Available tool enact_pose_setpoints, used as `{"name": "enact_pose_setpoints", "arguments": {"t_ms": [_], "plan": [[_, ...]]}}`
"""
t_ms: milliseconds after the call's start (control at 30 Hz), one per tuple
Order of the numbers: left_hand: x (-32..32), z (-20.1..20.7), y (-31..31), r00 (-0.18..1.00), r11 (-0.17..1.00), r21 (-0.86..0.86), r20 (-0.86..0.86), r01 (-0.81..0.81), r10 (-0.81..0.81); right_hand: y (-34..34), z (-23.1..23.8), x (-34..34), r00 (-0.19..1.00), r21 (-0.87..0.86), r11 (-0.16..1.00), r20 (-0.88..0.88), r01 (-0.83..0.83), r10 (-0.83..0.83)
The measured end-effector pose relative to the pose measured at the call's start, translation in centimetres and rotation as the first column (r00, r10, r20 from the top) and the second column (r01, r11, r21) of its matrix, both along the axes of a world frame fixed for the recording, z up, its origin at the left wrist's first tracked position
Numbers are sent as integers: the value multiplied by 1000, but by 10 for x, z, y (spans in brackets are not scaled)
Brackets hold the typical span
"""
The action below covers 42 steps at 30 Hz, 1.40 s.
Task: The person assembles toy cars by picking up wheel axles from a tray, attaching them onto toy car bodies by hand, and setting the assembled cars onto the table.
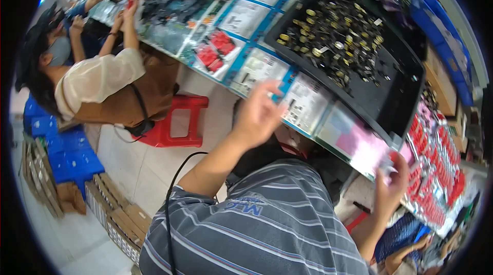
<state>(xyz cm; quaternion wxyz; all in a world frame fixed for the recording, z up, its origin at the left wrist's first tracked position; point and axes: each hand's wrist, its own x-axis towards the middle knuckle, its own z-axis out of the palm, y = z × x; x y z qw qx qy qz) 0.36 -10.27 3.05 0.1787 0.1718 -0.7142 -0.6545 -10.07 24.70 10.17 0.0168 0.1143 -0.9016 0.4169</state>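
My left hand [260, 114] hangs over the front edge of the table, above the printed sheets [308, 101] laid there. Its fingers are apart and slightly curled, blurred by motion, and nothing shows in them. At the right, my right hand [393, 182] pinches a small pale, silvery piece [387, 164] between thumb and fingers; blur hides its exact kind. A large black tray [380, 103] lies beyond both hands, heaped toward its far left with small black and yellow parts [339, 43].
Red pieces [215, 51] lie in a bag on the sheets at left. Many red-and-silver parts [434, 167] cover the table at right. Seated at left, a co-worker [102, 79] handles something red. A red stool [187, 121] and cardboard boxes [120, 213] stand on the floor.
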Motion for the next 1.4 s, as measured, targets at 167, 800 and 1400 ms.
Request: {"name": "enact_pose_setpoints", "arguments": {"t_ms": [167,800,1400], "plan": [[-11,-26,84,883,608,642,-305,467,-355,-70,20,-20,832,-108,828,-150,-550,533],[3,-32,78,918,581,728,-177,364,-354,-78,-30,-222,906,367,887,-203,-281,371],[-18,-28,116,913,730,549,-227,408,-339,-56,-21,30,906,-103,900,-49,-424,421]]}}
